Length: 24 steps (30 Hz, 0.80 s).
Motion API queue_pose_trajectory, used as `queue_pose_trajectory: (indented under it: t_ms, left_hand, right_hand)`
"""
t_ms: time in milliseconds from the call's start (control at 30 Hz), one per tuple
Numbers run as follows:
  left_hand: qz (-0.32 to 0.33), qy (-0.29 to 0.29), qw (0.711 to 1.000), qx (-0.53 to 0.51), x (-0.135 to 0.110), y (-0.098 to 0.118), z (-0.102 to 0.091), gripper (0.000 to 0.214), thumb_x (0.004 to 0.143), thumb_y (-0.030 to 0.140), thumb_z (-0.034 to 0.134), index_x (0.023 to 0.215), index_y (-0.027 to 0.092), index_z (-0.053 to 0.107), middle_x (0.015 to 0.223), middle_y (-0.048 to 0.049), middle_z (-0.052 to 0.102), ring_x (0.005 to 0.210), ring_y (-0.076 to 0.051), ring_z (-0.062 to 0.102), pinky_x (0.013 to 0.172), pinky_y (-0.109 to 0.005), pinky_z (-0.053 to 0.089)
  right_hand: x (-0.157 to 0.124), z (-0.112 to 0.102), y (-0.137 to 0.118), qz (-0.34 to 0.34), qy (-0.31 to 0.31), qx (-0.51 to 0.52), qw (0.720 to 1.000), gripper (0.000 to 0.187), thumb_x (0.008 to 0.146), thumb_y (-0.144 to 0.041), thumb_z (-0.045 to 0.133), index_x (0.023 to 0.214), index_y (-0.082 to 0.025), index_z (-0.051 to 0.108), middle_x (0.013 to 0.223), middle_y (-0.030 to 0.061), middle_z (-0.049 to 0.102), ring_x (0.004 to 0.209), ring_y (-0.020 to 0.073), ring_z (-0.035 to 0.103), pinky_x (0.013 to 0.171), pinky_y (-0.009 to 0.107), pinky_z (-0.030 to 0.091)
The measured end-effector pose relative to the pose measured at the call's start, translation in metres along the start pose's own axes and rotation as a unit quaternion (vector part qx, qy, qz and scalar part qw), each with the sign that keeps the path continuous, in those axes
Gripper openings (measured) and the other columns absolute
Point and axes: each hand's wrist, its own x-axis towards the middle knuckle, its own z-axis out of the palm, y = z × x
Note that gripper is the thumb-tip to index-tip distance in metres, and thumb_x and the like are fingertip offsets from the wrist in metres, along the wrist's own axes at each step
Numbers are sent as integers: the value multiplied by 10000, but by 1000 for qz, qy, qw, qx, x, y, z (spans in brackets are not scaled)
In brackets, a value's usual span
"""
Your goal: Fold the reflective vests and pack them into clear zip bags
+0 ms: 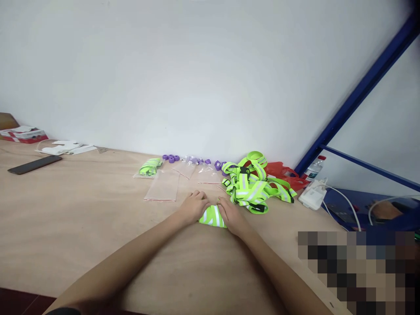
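Note:
A folded bundle of neon-green reflective strap (212,217) lies on the table between my two hands. My left hand (194,207) grips its left side, fingers curled over the far edge. On the opposite side, my right hand (231,216) is closed around the bundle's right end. Just beyond my right hand sits a loose heap of the same reflective straps (251,190) with black buckles. A clear zip bag (162,187) lies flat to the left of my left hand. Behind it, another bag holds a packed green strap bundle (149,167).
Purple rolls (171,158) and more clear bags (208,173) line the wall. A red plastic bag (285,171), water bottle (315,168) and white power strip (313,194) stand at right, below a blue metal frame (357,83). At left are a dark flat bar (35,164) and red-white box (23,134).

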Motion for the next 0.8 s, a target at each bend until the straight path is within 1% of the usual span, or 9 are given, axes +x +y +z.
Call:
queue_pose_trajectory:
  t_ms: [100,200,300,367,467,533,600,700,800]
  left_hand:
    - [-7,-7,1000,21,5,-2,6,251,1029,274,487,980,217,727,1035,-83,639,1014,-247,548,916,-385,467]
    - [-32,10,999,38,4,-2,7,247,1036,328,481,1151,215,668,1219,-92,617,1127,-257,531,966,-391,456]
    - [-71,28,996,53,0,-3,7,357,1027,393,491,1309,190,574,1391,-132,550,1258,-310,485,1012,-453,434]
    - [-101,35,992,64,-2,-3,8,403,1021,435,487,1308,166,575,1461,-175,499,1317,-367,450,1035,-520,404]
    - [-136,37,988,65,-4,-3,11,401,1009,475,492,1193,154,647,1519,-200,443,1386,-437,378,1084,-612,314]
    - [-141,33,988,57,-4,-3,13,375,1012,466,488,1144,164,666,1494,-190,477,1392,-437,373,1096,-629,283]
    - [-133,28,990,49,-3,-3,15,348,1027,442,465,1146,174,653,1412,-175,554,1358,-400,418,1092,-608,300]
    - [-120,15,992,41,-1,-4,16,328,1048,419,425,1101,164,625,1199,-148,663,1210,-332,535,1045,-529,375]
    - [-110,-3,993,29,0,-3,16,299,1057,391,412,1054,154,595,1061,-123,684,1042,-288,609,918,-430,461]
  right_hand:
    - [2,8,5,11,-8,7,1000,382,1035,-279,318,1299,-169,572,1232,139,711,1111,240,685,923,399,574]
    - [2,13,9,16,-10,11,1000,398,1033,-298,325,1293,-168,597,1282,147,687,1201,256,643,1029,432,523]
    - [2,15,14,28,-4,12,1000,423,1025,-336,362,1332,-142,579,1329,182,650,1288,297,580,1077,489,481]
    - [1,16,16,33,0,15,999,446,1020,-351,389,1376,-132,544,1331,194,643,1282,310,580,1053,500,497]
    - [1,14,16,28,5,22,999,447,1015,-350,419,1405,-152,513,1336,179,637,1264,305,587,1039,495,506]
    - [1,12,14,22,14,27,999,431,1012,-337,432,1403,-171,510,1321,168,635,1255,300,586,1040,496,501]
    - [2,10,11,13,22,33,999,402,1011,-316,437,1379,-182,526,1262,155,650,1212,286,603,1021,477,512]
    - [4,9,7,1,32,39,999,353,1009,-290,438,1319,-184,567,1175,139,659,1146,265,619,987,435,529]
    - [5,10,7,-4,45,38,998,348,1004,-279,442,1307,-175,578,1206,152,642,1182,275,594,1008,446,509]
